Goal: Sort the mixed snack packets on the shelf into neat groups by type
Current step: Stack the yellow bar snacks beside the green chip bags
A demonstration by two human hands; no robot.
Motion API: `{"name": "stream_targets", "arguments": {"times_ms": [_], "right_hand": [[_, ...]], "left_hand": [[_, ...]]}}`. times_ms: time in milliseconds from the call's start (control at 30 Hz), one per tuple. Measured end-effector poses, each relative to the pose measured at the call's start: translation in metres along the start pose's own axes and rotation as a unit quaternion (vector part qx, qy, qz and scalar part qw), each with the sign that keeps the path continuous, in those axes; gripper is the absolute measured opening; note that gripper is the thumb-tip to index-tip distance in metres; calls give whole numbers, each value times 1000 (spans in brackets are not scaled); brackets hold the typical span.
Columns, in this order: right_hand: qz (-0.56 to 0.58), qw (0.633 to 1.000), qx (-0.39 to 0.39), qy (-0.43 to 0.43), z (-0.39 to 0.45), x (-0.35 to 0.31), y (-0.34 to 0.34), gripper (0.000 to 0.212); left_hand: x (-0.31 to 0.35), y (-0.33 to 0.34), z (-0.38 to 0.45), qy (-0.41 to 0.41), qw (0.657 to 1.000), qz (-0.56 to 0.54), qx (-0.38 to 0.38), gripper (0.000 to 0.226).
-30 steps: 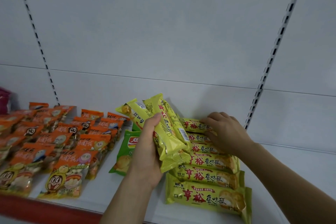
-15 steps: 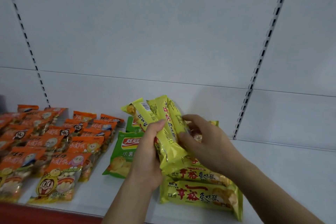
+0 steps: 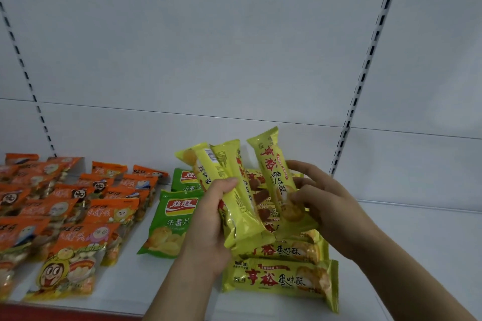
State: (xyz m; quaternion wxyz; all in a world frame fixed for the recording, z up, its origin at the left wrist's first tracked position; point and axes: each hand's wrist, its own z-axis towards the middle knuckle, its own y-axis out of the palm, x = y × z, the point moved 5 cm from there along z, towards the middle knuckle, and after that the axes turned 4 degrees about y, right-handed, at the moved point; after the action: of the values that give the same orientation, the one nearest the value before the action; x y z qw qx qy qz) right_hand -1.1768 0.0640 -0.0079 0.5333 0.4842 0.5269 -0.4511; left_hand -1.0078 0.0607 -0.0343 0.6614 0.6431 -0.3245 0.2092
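My left hand [image 3: 208, 224] grips a bunch of long yellow snack packets [image 3: 229, 190], held upright above the shelf. My right hand [image 3: 326, 206] pinches one more yellow packet [image 3: 276, 177] by its lower part and holds it up beside the bunch. Below both hands lies a stack of the same yellow packets [image 3: 281, 276] flat on the white shelf [image 3: 417, 242]. Two green chip bags [image 3: 169, 221] lie just left of my left hand. Rows of orange snack packets [image 3: 70, 214] cover the left part of the shelf.
The white back panel [image 3: 234, 47] rises behind the shelf, with slotted uprights at the left [image 3: 28, 78] and right [image 3: 365, 65]. A red strip [image 3: 52, 311] runs along the shelf's front edge. Bare white shelf stretches to the right of the yellow stack.
My right hand left the stack on the shelf, came to the bunch, and now lifts a single yellow packet upright beside it. My left hand kept its grip on the bunch.
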Motion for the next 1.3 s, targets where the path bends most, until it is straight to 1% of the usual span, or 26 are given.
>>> {"name": "stream_targets", "arguments": {"times_ms": [67,133,200,233,300,333,467,533,567,633,733,767,833,933,1000,1100,1133,1167,1200,1267,1300], "right_hand": [[-18,1000,-5,1,-1,2,4,45],[-70,997,8,-14,-3,2,8,44],[-140,989,24,-49,-4,2,11,36],[-208,974,43,-76,-5,0,11,36],[-382,910,97,-128,-4,-3,8,46],[-433,882,116,-146,-4,-5,7,48],[-465,848,176,-182,5,-17,-13,45],[-496,820,215,-187,16,-22,-33,44],[-516,809,217,-180,22,-22,-40,43],[-568,787,171,-173,36,-14,-42,41],[-637,737,79,-211,51,2,-25,40],[-652,724,59,-219,55,7,-20,40],[-674,704,33,-219,61,17,-15,42],[-695,680,42,-231,66,28,-16,43],[-694,677,63,-236,68,30,-17,43],[-696,673,69,-240,66,30,-14,43],[-692,678,74,-235,63,29,-12,43],[-679,693,85,-228,60,26,-11,43],[-646,721,107,-225,55,20,-11,42],[-527,804,162,-222,39,3,-9,37],[-461,844,172,-212,30,-3,-4,35]], "left_hand": [[1,-1,2,6,1000,-3,3,17],[0,3,3,22,1000,2,-11,21],[0,8,0,40,999,10,-19,26],[0,8,0,46,999,11,-21,29],[0,7,1,50,998,10,-21,31],[0,6,0,49,998,11,-23,31],[5,-2,1,42,999,-2,-10,35],[12,-8,1,49,999,-13,5,30],[15,-13,2,50,998,-21,15,26],[20,-19,1,46,998,-36,33,29],[19,-23,0,42,997,-36,54,53],[18,-22,-1,44,997,-34,52,55],[17,-22,-3,42,998,-29,38,49],[18,-23,-4,39,999,-14,26,48],[17,-24,-4,41,999,-13,31,48],[15,-25,-3,45,998,-14,36,46],[13,-24,-2,44,998,-11,35,47],[12,-24,-1,42,999,-5,35,49],[11,-23,0,40,999,2,37,48],[9,-21,2,43,998,10,43,45],[8,-18,3,47,998,14,43,46]]}}
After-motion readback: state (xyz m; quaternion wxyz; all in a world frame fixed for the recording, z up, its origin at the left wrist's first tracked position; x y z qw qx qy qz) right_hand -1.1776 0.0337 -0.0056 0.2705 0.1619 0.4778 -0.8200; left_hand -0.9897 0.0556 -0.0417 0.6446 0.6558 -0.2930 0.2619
